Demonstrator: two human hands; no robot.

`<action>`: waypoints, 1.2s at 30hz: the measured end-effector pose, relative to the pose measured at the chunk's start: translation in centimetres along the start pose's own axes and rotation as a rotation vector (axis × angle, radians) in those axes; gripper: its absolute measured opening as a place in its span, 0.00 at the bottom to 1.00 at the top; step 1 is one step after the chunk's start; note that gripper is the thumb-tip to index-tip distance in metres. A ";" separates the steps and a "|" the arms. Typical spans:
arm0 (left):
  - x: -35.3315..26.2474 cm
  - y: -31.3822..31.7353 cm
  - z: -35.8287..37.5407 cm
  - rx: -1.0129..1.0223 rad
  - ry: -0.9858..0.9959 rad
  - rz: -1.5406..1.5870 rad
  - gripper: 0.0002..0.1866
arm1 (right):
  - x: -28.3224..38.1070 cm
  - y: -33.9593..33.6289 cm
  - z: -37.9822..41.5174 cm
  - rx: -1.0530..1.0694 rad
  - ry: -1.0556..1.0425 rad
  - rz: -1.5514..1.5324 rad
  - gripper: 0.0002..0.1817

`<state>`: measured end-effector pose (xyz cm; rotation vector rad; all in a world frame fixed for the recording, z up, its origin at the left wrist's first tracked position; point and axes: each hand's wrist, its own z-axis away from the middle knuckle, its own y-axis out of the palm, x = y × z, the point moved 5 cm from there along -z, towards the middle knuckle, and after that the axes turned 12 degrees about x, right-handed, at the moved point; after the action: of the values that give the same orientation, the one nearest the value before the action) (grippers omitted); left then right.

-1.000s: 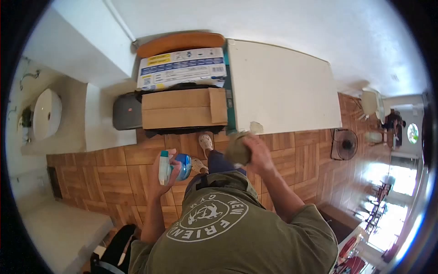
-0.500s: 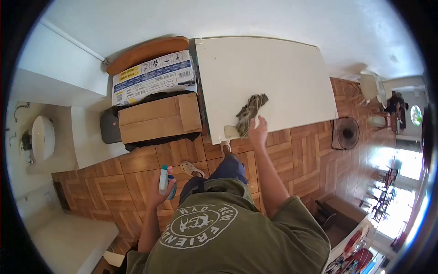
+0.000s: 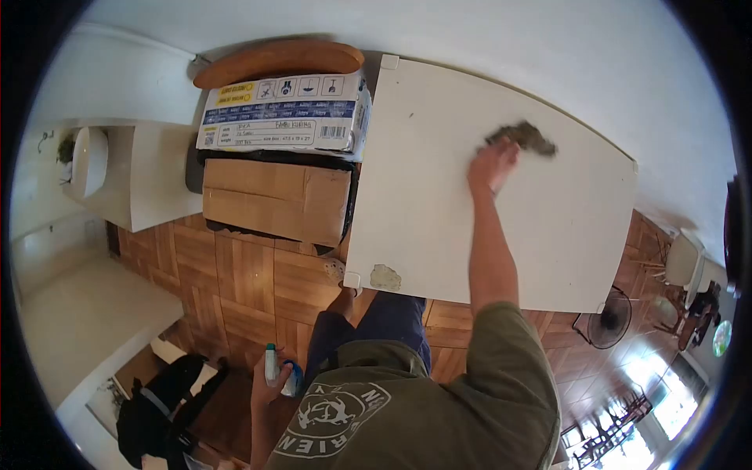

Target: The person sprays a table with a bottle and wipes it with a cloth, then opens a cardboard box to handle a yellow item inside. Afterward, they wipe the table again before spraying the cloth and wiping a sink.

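My right hand [image 3: 493, 166] is closed on a dark, crumpled cloth [image 3: 533, 139], blurred by motion, over the far part of the white tabletop [image 3: 439, 188]. Near the table's front left corner, a patch of the surface [image 3: 385, 276] looks worn or peeled. Low on the left, beside my leg, my left hand [image 3: 268, 388] is wrapped round a spray bottle [image 3: 272, 365] with a pale, green-ended top and a blue lower part.
Left of the table are a printed white box [image 3: 274, 117], a brown cardboard box [image 3: 270, 196] and a curved wooden piece [image 3: 278, 61]. A fan [image 3: 609, 317] stands by the right corner. A person in black [image 3: 157, 415] is at lower left.
My right hand has moved the cloth from the table's front left area to its far side. My body is closer to the table. The person in black has come into view.
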<state>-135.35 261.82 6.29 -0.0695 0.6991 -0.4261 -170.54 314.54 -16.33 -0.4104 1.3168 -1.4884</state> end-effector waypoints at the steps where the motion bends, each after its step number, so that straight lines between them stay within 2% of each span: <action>1: -0.6 0.7 0.4 0.004 -0.036 0.022 0.22 | 3.8 -3.3 -0.2 0.034 -0.052 0.085 0.29; 2: -1.0 1.3 0.5 0.010 -0.065 0.042 0.22 | 9.2 -3.9 -1.2 0.043 -0.120 0.154 0.30; 3: -1.4 1.8 0.4 0.009 -0.058 0.053 0.22 | 14.5 -4.7 -0.1 -0.202 -0.352 0.146 0.30; 4: -1.8 2.3 0.3 0.007 -0.048 0.063 0.22 | 19.9 -5.4 0.8 -0.277 -0.478 0.045 0.28; 5: -2.2 2.5 0.2 0.003 -0.035 0.072 0.22 | 25.0 -4.9 0.5 -0.274 -0.828 -0.536 0.24; 7: -2.9 2.4 0.5 -0.067 0.033 0.083 0.22 | 21.9 -14.6 4.3 0.451 -0.556 -1.448 0.23; 10: -3.8 2.3 1.0 -0.142 0.044 0.204 0.22 | 21.0 -15.4 6.3 0.635 -0.327 -2.487 0.23; 11: -3.8 2.3 1.4 -0.164 0.032 0.264 0.23 | 18.6 -15.5 7.1 0.516 -0.401 -2.326 0.21; 13: -2.0 2.2 1.8 -0.197 0.006 0.307 0.23 | 11.0 -15.8 8.0 0.453 -0.428 -2.305 0.20; 16: 1.2 2.0 2.8 -0.209 -0.030 0.305 0.23 | -1.5 -15.0 8.2 -0.028 -0.419 -2.167 0.18; 17: 2.0 2.0 2.9 -0.202 -0.035 0.289 0.24 | -4.5 -15.6 8.7 -0.086 -0.346 -2.298 0.18; 18: 2.8 2.0 2.9 -0.204 -0.018 0.279 0.24 | -6.7 -15.6 8.2 -0.156 -0.427 -2.190 0.18; 19: 3.3 2.0 2.8 -0.205 0.001 0.267 0.24 | -7.8 -16.7 8.6 -0.111 -0.353 -1.914 0.18; 20: 3.8 2.0 2.9 -0.203 0.018 0.251 0.24 | -8.3 -14.8 6.7 -0.083 -0.275 -1.607 0.20; 21: 3.5 2.0 2.9 -0.192 -0.008 0.239 0.24 | -8.4 -11.3 3.8 -0.058 -0.196 -1.301 0.21; 23: 2.4 1.9 2.6 -0.175 -0.054 0.209 0.24 | -5.3 -1.7 -3.3 -0.141 -0.188 -0.839 0.18; 25: 2.5 1.7 2.3 -0.150 -0.072 0.168 0.24 | 1.8 -2.7 -5.2 0.158 -0.232 0.202 0.21; 26: 2.6 1.6 2.4 -0.137 -0.087 0.145 0.24 | 4.3 -1.3 -7.7 -0.195 -0.175 -0.110 0.24; 27: 1.8 1.7 2.5 -0.133 -0.085 0.156 0.24 | 6.6 -1.5 -8.7 -0.394 -0.321 -0.539 0.27; 28: 0.4 1.9 2.4 -0.126 -0.089 0.169 0.24 | 9.3 -3.8 -8.5 -0.420 -0.475 -0.455 0.28; 29: -0.5 2.1 2.3 -0.114 -0.096 0.181 0.24 | 11.7 -5.4 -8.3 -0.352 -0.652 -0.578 0.29; 31: -1.3 2.1 2.0 -0.086 -0.100 0.173 0.23 | 16.4 -6.6 -6.3 -0.385 -0.845 -0.225 0.28; 32: -1.4 2.2 1.8 -0.075 -0.092 0.174 0.22 | 17.3 -7.3 -3.5 -0.289 -0.992 -0.263 0.28; 35: -0.4 2.2 1.9 -0.109 -0.048 0.183 0.22 | 16.9 -5.6 5.6 -0.033 -1.349 -0.402 0.29; 36: -0.3 2.3 2.4 -0.106 -0.057 0.196 0.22 | 15.5 -4.7 7.2 -0.013 -1.402 -0.417 0.29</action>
<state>-133.24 263.87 7.83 -0.1121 0.6652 -0.1988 -172.97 297.05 -15.58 -1.4552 0.0991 -1.0345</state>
